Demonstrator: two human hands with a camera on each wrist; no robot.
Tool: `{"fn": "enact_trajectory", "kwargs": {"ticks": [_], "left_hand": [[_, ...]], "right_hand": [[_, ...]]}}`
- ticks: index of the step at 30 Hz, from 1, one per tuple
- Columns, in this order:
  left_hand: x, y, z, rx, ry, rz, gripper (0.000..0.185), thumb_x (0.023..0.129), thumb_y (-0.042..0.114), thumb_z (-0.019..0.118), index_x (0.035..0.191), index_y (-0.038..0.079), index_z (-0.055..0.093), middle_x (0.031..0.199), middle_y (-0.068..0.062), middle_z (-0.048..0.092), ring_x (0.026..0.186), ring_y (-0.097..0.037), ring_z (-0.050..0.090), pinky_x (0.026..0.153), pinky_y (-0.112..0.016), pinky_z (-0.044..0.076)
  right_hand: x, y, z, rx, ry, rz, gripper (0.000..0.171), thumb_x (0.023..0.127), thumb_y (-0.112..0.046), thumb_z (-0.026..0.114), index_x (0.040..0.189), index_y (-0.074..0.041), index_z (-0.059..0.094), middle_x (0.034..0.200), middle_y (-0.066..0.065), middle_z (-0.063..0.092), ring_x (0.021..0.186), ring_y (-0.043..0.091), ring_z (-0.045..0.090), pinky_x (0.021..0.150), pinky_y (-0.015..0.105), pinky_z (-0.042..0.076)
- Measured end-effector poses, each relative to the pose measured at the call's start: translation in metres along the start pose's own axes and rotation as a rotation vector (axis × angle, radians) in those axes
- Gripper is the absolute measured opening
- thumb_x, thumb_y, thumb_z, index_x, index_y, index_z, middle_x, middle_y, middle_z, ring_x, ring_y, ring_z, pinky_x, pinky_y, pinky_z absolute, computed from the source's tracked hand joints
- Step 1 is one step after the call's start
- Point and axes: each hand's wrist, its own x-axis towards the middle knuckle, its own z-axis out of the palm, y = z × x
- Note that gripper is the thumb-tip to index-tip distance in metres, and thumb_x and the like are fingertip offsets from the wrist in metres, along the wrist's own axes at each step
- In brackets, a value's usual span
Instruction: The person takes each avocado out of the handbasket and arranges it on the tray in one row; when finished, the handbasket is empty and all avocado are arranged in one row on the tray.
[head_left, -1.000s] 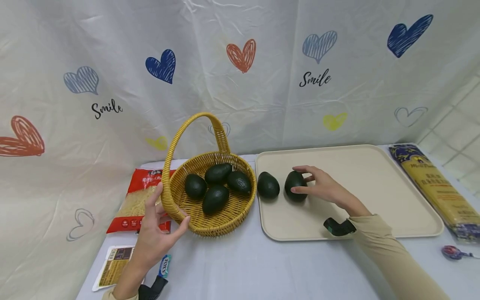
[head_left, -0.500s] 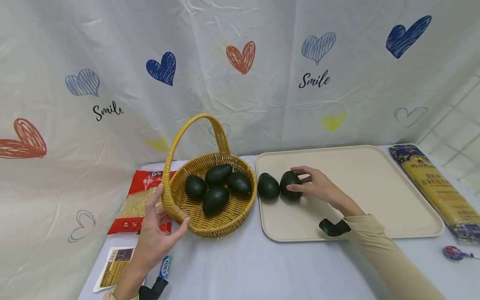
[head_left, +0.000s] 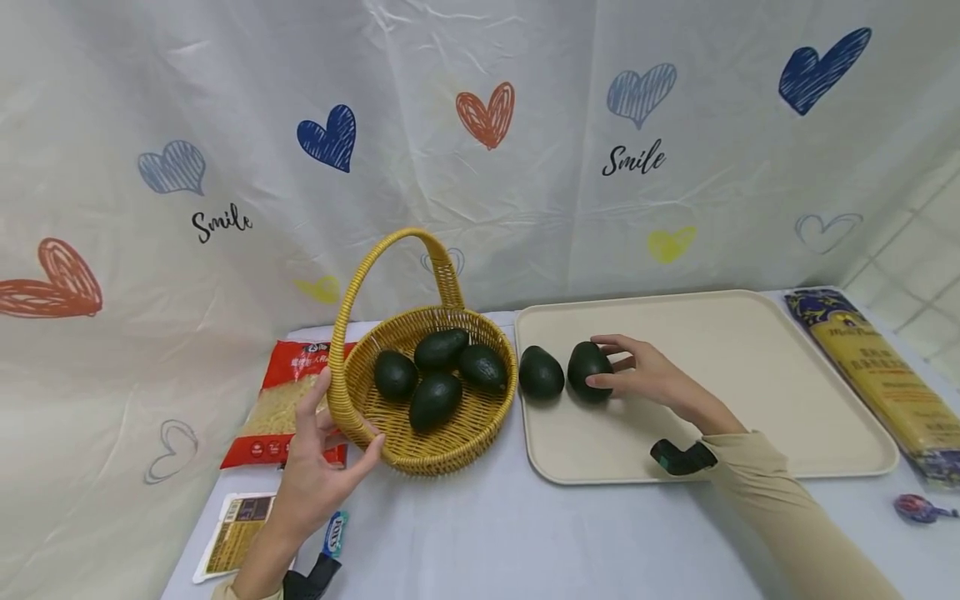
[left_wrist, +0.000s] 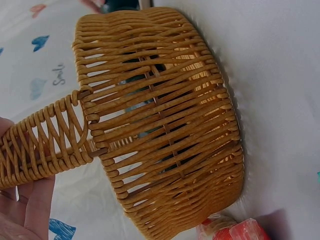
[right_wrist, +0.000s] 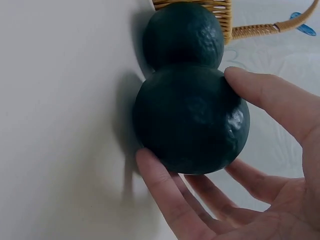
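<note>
A yellow wicker basket (head_left: 457,450) holds several dark green avocados (head_left: 435,402). My left hand (head_left: 318,479) grips the base of its handle (left_wrist: 35,142), thumb on the near side and fingers behind. On the beige tray (head_left: 720,350), my right hand (head_left: 637,373) holds an avocado (right_wrist: 190,120) between thumb and fingers, upright and low over the tray. Just left of it stands another avocado (head_left: 540,372), close to the tray's left rim.
Under the basket's left side lies a red pasta bag (head_left: 273,408). Nearer are a flat brown-and-white packet (head_left: 236,533) and a small blue wrapper (head_left: 335,533). A long yellow pasta pack (head_left: 877,367) flanks the tray, with a lollipop (head_left: 915,507) in front. A printed curtain (head_left: 555,192) hangs behind.
My right hand has moved the avocado a little left, narrowing the gap to the one beside it, then slightly back right. The left hand and basket stay in place.
</note>
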Motion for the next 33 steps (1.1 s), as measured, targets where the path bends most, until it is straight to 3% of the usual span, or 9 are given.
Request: {"fn": "enact_trajectory", "kwargs": {"ticks": [6,11,20,27,33], "left_hand": [[0.0,-0.0003,-0.001,0.008,0.005,0.006,0.113,0.072,-0.019,0.084,0.163,0.007,0.021,0.121,-0.024,0.069,0.109,0.008,0.061,0.088,-0.009,0.052],[-0.0036,0.0009,-0.001,0.011,0.004,-0.026,0.113,0.073,-0.018,0.084,0.163,0.008,0.021,0.13,-0.026,0.064,0.113,0.012,0.057,0.09,-0.007,0.05],[-0.0004,-0.0006,0.0001,0.001,0.009,0.005,0.114,0.071,-0.019,0.085,0.163,0.008,0.022,0.127,-0.025,0.067,0.109,0.006,0.062,0.086,-0.01,0.053],[-0.0002,-0.0005,0.0,-0.002,0.005,0.009,0.114,0.071,-0.02,0.084,0.163,0.007,0.022,0.124,-0.026,0.068,0.108,0.007,0.062,0.086,-0.009,0.053],[0.0005,0.0001,0.0005,-0.011,0.004,0.011,0.114,0.072,-0.02,0.084,0.163,0.007,0.021,0.127,-0.027,0.066,0.111,0.01,0.059,0.087,-0.009,0.052]], "right_hand": [[0.0022,0.0008,0.0008,0.114,-0.017,0.01,0.079,0.092,-0.022,0.081,0.157,-0.001,0.041,0.15,0.029,0.046,0.122,0.036,0.06,0.089,0.035,0.06],[0.0033,0.0073,0.0053,0.173,-0.038,0.007,0.079,0.093,-0.02,0.081,0.157,0.0,0.04,0.148,0.029,0.046,0.115,0.03,0.064,0.086,0.036,0.062],[-0.0008,0.0032,-0.0003,0.084,-0.038,-0.001,0.083,0.092,-0.023,0.082,0.159,-0.003,0.038,0.151,0.029,0.044,0.121,0.034,0.062,0.092,0.035,0.058],[-0.0015,0.0042,-0.0034,-0.034,-0.016,-0.043,0.084,0.088,-0.027,0.084,0.157,-0.004,0.043,0.149,0.028,0.049,0.128,0.043,0.057,0.1,0.048,0.049],[0.0003,0.0006,-0.0036,-0.092,-0.018,-0.061,0.086,0.085,-0.024,0.087,0.156,-0.003,0.044,0.149,0.029,0.049,0.128,0.047,0.054,0.1,0.055,0.048]]}}
